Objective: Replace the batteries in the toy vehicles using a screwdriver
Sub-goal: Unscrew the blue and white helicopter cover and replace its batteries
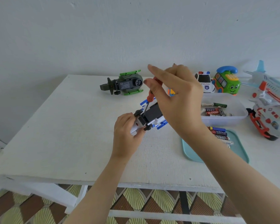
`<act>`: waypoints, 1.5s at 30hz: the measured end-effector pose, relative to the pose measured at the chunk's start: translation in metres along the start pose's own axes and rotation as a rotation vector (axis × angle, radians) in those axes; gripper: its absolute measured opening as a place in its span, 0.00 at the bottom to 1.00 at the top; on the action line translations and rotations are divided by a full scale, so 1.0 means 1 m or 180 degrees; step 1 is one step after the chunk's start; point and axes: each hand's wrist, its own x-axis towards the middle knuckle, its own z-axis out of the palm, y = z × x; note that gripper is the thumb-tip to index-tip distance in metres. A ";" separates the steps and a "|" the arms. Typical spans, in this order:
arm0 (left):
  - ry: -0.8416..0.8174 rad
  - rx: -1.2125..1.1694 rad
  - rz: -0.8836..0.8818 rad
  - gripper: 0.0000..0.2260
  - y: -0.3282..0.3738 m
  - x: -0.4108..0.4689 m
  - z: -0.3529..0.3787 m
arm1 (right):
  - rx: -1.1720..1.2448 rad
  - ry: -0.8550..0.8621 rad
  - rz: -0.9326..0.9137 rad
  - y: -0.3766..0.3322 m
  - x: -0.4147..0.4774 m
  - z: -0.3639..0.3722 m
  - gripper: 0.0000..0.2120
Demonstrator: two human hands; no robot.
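Seemingly early: the left hand (127, 126) grips the blue-white toy (152, 113), the right hand (174, 97) pinches the screwdriver (149, 96) against its underside, and the police car (204, 84) at two o'clock waits.

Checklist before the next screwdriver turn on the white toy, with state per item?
1. Toy steadied: ok. The left grip holds its tail end, over the table.
2. Screwdriver in hand: ok. The right grip pinches the red handle.
3. Battery cover facing up: ok.
4. Tip seated in a screw: cannot tell. The tip is too small to make out.
5. Batteries within reach: ok. Some lie in the tub and some on the tray.
6. Which batteries are fresh: cannot tell.
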 end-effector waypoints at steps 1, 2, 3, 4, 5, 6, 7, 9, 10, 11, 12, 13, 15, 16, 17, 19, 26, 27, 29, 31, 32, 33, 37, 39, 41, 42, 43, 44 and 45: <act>0.0009 0.0000 -0.0002 0.14 0.000 0.000 0.000 | 0.0035 -0.0061 -0.0021 0.000 0.000 0.000 0.12; 0.0024 0.0001 -0.0006 0.14 0.001 0.000 0.000 | 0.0076 -0.0168 -0.0050 0.000 -0.001 -0.001 0.12; 0.0037 0.0000 -0.0013 0.14 0.001 0.000 0.001 | 0.0129 -0.0304 -0.0075 -0.001 -0.001 -0.002 0.12; 0.0041 -0.0004 -0.0014 0.13 0.001 0.000 0.001 | 0.0199 -0.0420 -0.0074 -0.002 -0.002 -0.003 0.13; 0.0044 -0.0008 -0.0012 0.13 0.001 0.001 0.001 | 0.0282 -0.0482 -0.0047 -0.004 -0.002 -0.003 0.13; 0.0052 -0.0007 -0.0001 0.13 0.001 0.000 0.001 | 0.0345 -0.0461 -0.0011 -0.006 -0.001 -0.004 0.13; 0.0059 -0.0003 0.0009 0.13 0.001 0.000 0.001 | 0.0369 -0.0377 0.0029 -0.007 -0.001 -0.003 0.12; 0.0062 0.0001 0.0023 0.14 0.001 0.001 0.001 | 0.0341 -0.0135 0.0086 -0.009 -0.001 -0.002 0.10; 0.0063 -0.0006 0.0031 0.14 0.000 0.001 0.001 | 0.0305 -0.0047 0.0083 -0.008 0.000 -0.002 0.08; 0.0066 -0.0012 0.0037 0.15 0.000 0.001 0.001 | 0.0246 -0.0016 0.0046 -0.007 0.000 0.000 0.06; 0.0073 0.0000 0.0044 0.15 -0.001 0.000 0.001 | 0.0183 -0.0038 0.0008 -0.006 0.001 0.000 0.05; 0.0074 0.0033 0.0049 0.15 -0.002 0.000 0.001 | 0.0141 -0.0113 0.0003 -0.005 0.002 0.000 0.06; 0.0065 0.0138 0.0056 0.15 -0.003 0.000 0.002 | 0.0120 -0.0392 0.0071 -0.005 0.004 -0.005 0.10; 0.0075 0.0195 0.0057 0.14 -0.003 0.000 0.002 | 0.0098 -0.0583 0.0093 -0.004 0.005 -0.010 0.10; 0.0096 0.0236 0.0055 0.13 -0.003 0.000 0.002 | 0.0047 -0.0810 0.0125 -0.003 0.005 -0.016 0.09; 0.0163 0.0262 0.0021 0.12 -0.004 0.000 0.002 | -0.0165 -0.1332 0.0280 0.001 0.006 -0.029 0.06; 0.0230 0.0181 -0.0134 0.13 -0.004 0.001 0.001 | -0.0579 -0.2422 0.0888 0.008 -0.010 -0.062 0.08; 0.0210 0.0158 -0.0134 0.14 -0.004 0.001 0.002 | -0.0536 -0.2442 0.0968 0.008 -0.015 -0.064 0.07; 0.0188 0.0128 -0.0133 0.14 -0.003 0.001 0.002 | -0.0501 -0.2421 0.1057 0.008 -0.022 -0.065 0.08; 0.0221 0.0128 -0.0109 0.14 -0.003 0.001 0.002 | -0.0409 -0.2278 0.1145 0.009 -0.028 -0.063 0.09; 0.0236 0.0130 -0.0102 0.14 -0.003 0.001 0.001 | -0.0335 -0.2221 0.1205 0.009 -0.031 -0.062 0.09; 0.0245 0.0137 -0.0101 0.14 -0.003 0.001 0.001 | -0.0272 -0.2195 0.1257 0.009 -0.033 -0.061 0.10; 0.0282 0.0168 -0.0114 0.13 -0.001 0.002 0.001 | -0.0136 -0.2176 0.1342 0.010 -0.047 -0.059 0.12; 0.0295 0.0156 -0.0109 0.13 -0.001 0.002 0.001 | -0.0235 -0.2054 0.1189 0.006 -0.057 -0.058 0.13; 0.0284 0.0155 -0.0150 0.13 0.000 0.002 0.001 | -0.0626 -0.1898 0.0771 -0.001 -0.068 -0.057 0.13; 0.0266 0.0153 -0.0168 0.13 0.000 0.002 0.001 | -0.0805 -0.1837 0.0561 -0.004 -0.074 -0.055 0.13; 0.0244 0.0143 -0.0172 0.13 0.000 0.002 0.001 | -0.0922 -0.1782 0.0405 -0.006 -0.080 -0.054 0.13; 0.0231 0.0128 -0.0163 0.13 0.000 0.001 0.001 | -0.0986 -0.1717 0.0300 -0.007 -0.085 -0.053 0.13; 0.0231 0.0115 -0.0146 0.13 0.001 0.001 0.001 | -0.1009 -0.1627 0.0234 -0.008 -0.089 -0.052 0.13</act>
